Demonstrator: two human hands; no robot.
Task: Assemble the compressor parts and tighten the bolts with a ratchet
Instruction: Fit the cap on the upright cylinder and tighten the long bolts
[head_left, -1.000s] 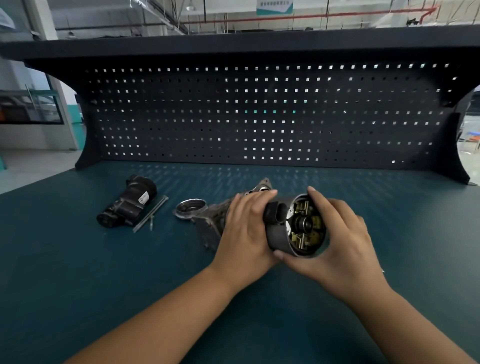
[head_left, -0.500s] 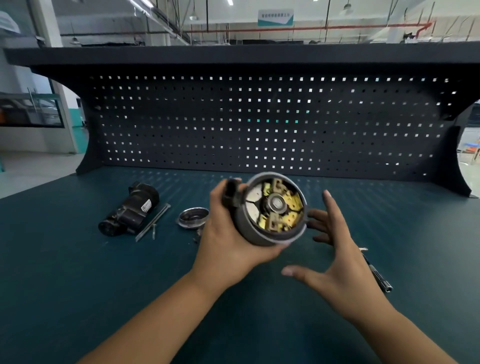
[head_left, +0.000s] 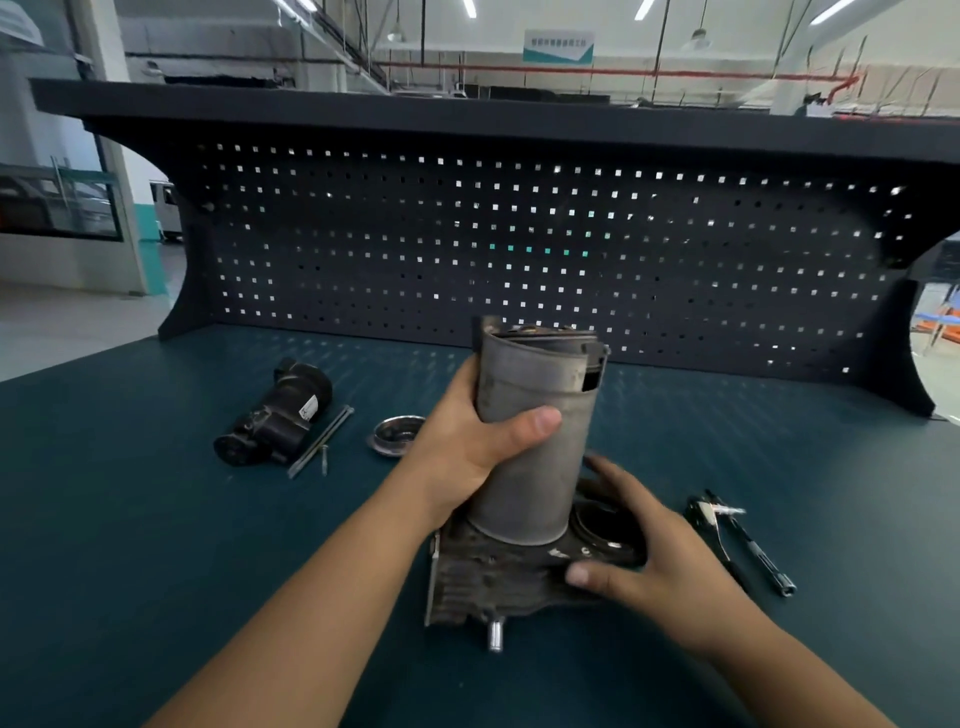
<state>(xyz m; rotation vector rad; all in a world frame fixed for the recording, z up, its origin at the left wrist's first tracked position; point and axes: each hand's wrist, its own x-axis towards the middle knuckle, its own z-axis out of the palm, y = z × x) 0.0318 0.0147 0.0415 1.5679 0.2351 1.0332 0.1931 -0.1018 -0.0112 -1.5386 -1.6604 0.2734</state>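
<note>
In the head view, the cylinder (head_left: 535, 452) is held upright near the middle of the bench (head_left: 130, 545). Its lower end is seated on the base (head_left: 488, 577), a dark ribbed casting that appears to rest on the bench top. The left hand (head_left: 467, 452) is wrapped round the cylinder's mid-wall from the left, with the thumb laid across the near face. The right hand (head_left: 660, 561) is clasped round the right side of the base, thumb on its near face and fingers curled over the far edge.

Both parts are judged to be stiff, fairly heavy metal. The cylinder wall is smooth and dull, so a slip is possible if it is held loosely, and a full wrap at mid-height is judged the best hold. The thin notched rim at the top is better left ungripped. The base is better taken by its ribbed sides.

The cylinder's long axis is set near vertical, with the open end pointed up and leaned slightly toward the pegboard (head_left: 519, 249). A short stub (head_left: 494, 635) on the base is pointed toward the near edge.

A ratchet (head_left: 737, 540) is seen just right of the right hand. At the far left, well apart, a black motor (head_left: 280, 415), long bolts (head_left: 322, 441) and a round cap (head_left: 397, 436) are laid out.
</note>
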